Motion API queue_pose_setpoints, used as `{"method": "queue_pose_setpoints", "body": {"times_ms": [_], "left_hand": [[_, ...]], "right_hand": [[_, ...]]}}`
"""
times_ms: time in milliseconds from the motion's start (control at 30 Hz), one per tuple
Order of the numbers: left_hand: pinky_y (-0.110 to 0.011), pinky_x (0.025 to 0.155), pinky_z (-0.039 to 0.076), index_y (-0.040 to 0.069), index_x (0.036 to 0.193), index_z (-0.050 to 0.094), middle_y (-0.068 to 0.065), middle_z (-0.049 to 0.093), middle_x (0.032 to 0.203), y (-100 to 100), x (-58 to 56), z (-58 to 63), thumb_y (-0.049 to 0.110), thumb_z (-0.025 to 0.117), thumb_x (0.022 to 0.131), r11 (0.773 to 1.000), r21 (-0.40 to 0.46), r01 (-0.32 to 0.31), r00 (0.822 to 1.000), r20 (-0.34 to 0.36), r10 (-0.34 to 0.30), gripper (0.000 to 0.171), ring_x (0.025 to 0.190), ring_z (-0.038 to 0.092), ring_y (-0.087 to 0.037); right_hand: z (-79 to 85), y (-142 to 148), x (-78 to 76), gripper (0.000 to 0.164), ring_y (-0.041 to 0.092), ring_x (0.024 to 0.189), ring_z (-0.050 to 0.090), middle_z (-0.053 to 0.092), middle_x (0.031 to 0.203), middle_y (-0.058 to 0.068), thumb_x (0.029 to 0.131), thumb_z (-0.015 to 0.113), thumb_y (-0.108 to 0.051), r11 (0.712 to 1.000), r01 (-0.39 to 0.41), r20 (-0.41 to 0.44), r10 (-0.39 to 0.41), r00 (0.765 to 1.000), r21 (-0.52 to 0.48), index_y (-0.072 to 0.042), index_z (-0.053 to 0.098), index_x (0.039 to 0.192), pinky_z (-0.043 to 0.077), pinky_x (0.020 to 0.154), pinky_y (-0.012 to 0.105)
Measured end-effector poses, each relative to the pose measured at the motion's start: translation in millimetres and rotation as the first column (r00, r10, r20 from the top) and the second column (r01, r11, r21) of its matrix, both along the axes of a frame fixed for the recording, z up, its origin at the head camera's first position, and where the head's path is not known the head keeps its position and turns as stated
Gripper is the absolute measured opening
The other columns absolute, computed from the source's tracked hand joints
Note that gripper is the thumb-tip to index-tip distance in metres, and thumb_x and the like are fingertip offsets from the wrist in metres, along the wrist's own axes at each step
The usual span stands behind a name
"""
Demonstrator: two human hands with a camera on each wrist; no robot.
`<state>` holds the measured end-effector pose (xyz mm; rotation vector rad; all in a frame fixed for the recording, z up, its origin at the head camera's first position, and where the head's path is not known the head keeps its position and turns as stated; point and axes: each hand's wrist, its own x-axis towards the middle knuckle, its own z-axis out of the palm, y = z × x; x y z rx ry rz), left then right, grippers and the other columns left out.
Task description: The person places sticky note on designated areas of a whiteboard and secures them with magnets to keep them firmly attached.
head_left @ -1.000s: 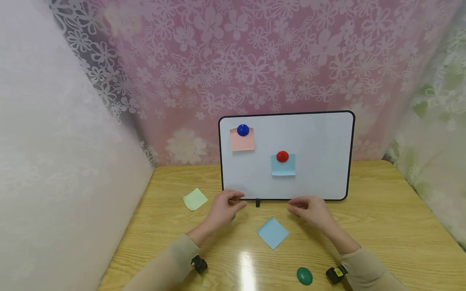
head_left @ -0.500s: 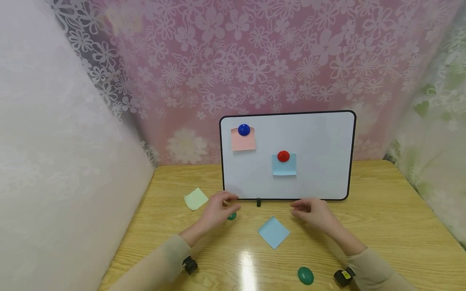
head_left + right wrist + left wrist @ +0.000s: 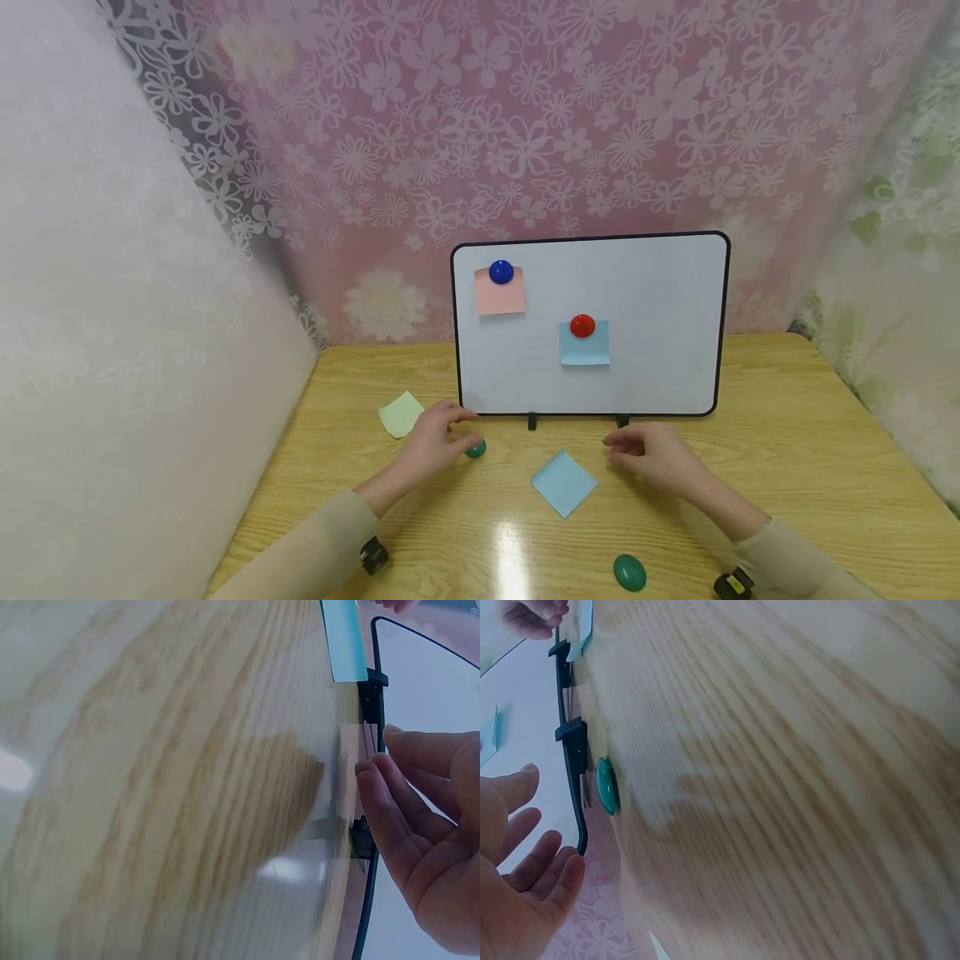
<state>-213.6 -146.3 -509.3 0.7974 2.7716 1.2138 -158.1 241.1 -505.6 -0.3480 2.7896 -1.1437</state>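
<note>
A white magnetic whiteboard (image 3: 663,333) with a black frame stands upright on the table. On it, a blue round magnet (image 3: 501,272) sits over a pink sticky note (image 3: 499,298), and a red magnet (image 3: 582,326) over a light blue note (image 3: 585,353). My left hand (image 3: 435,439), fingers loosely bent and holding nothing, hovers by the board's lower left corner. Its thumb is near a green magnet (image 3: 476,449). To the right, my right hand (image 3: 660,457) hangs loosely curled in front of the lower edge, thumb and fingers apart in the right wrist view (image 3: 431,817).
A blue sticky note (image 3: 564,483) lies on the wooden table (image 3: 810,467) between the hands. Beyond the left hand is a pale green note (image 3: 399,416), partly covered. Another green magnet (image 3: 629,572) lies near the front. Black feet (image 3: 532,422) support the board.
Both hands have drawn apart, the left one leftward and the right one slightly right and nearer. More of the green magnet and the board's right foot now show.
</note>
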Motion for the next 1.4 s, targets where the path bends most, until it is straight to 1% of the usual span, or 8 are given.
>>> {"method": "queue_pose_setpoints", "body": {"times_ms": [167,333,600,800,933,1100,1233,1400], "left_hand": [[-0.049,0.093,0.058,0.001,0.129,0.075,-0.012,0.069,0.124,-6,2.4,-0.1,0.020,0.083,0.097,1.000,-0.015,-0.006,1.000,0.009,0.006,0.038,0.114,0.067,-0.034],[-0.052,0.095,0.057,0.001,0.130,0.074,-0.013,0.068,0.126,-10,5.4,2.0,0.017,0.084,0.096,1.000,-0.008,-0.006,1.000,0.021,0.006,0.038,0.116,0.065,-0.037],[-0.050,0.094,0.056,0.001,0.132,0.072,-0.014,0.067,0.128,-14,7.1,-1.5,0.022,0.084,0.096,0.997,-0.076,-0.005,0.999,0.045,0.008,0.044,0.116,0.065,-0.034],[-0.050,0.095,0.056,0.002,0.132,0.072,-0.013,0.067,0.126,-13,5.7,-5.8,0.022,0.085,0.095,0.994,-0.111,-0.004,0.999,0.044,0.009,0.044,0.115,0.065,-0.032],[-0.048,0.096,0.057,0.004,0.130,0.074,-0.010,0.067,0.124,-10,5.0,-8.1,0.021,0.087,0.094,0.989,-0.146,-0.009,0.999,0.030,0.014,0.042,0.113,0.066,-0.029],[-0.044,0.096,0.057,0.006,0.129,0.075,-0.005,0.067,0.121,-6,2.4,-11.7,0.023,0.088,0.092,0.977,-0.212,-0.008,1.000,0.013,0.011,0.043,0.112,0.066,-0.025],[-0.042,0.095,0.057,0.004,0.130,0.074,-0.006,0.066,0.119,-4,2.1,-10.8,0.022,0.089,0.092,0.971,-0.240,0.007,1.000,0.015,-0.004,0.045,0.110,0.066,-0.025],[-0.040,0.093,0.057,0.004,0.129,0.075,-0.005,0.067,0.117,-2,-0.2,-11.8,0.024,0.090,0.091,0.958,-0.287,0.013,1.000,-0.007,-0.015,0.046,0.107,0.066,-0.024]], "right_hand": [[0.9,3,3.5,0.021,0.014,0.092,0.070,0.076,0.101,-0.003,0.096,0.081,-0.011,1.000,-0.014,0.023,0.014,1.000,0.019,-0.004,0.080,0.115,0.058,0.078,0.029],[3.2,5,5.4,0.022,0.014,0.091,0.071,0.077,0.101,-0.004,0.096,0.081,-0.012,0.999,-0.042,0.015,0.042,0.999,0.018,-0.003,0.079,0.116,0.059,0.077,0.028],[6.8,5,9.3,0.023,0.005,0.088,0.068,0.075,0.099,-0.009,0.095,0.083,-0.015,0.989,-0.145,0.019,0.145,0.989,0.000,-0.006,0.079,0.116,0.059,0.076,0.027],[6.5,0,9.7,0.025,0.004,0.088,0.068,0.075,0.101,-0.009,0.096,0.083,-0.018,0.988,-0.157,0.011,0.157,0.987,0.007,-0.006,0.079,0.117,0.059,0.075,0.026],[4.4,-6,6.9,0.027,0.008,0.090,0.069,0.076,0.104,-0.006,0.096,0.083,-0.020,0.989,-0.151,0.019,0.151,0.988,0.011,-0.007,0.079,0.119,0.059,0.077,0.028],[-1.5,-15,0.6,0.029,0.013,0.096,0.070,0.077,0.111,-0.003,0.096,0.084,-0.023,0.990,-0.141,0.014,0.141,0.990,0.008,-0.009,0.079,0.121,0.059,0.082,0.030],[-7.3,-22,-6.4,0.029,0.014,0.098,0.070,0.076,0.112,-0.004,0.097,0.082,-0.024,0.991,-0.133,0.020,0.133,0.991,-0.002,-0.010,0.079,0.122,0.058,0.084,0.032],[-17.0,-29,-17.2,0.028,0.014,0.100,0.069,0.076,0.114,-0.004,0.098,0.082,-0.025,0.991,-0.131,0.011,0.131,0.991,-0.031,-0.012,0.079,0.123,0.058,0.085,0.032]]}}
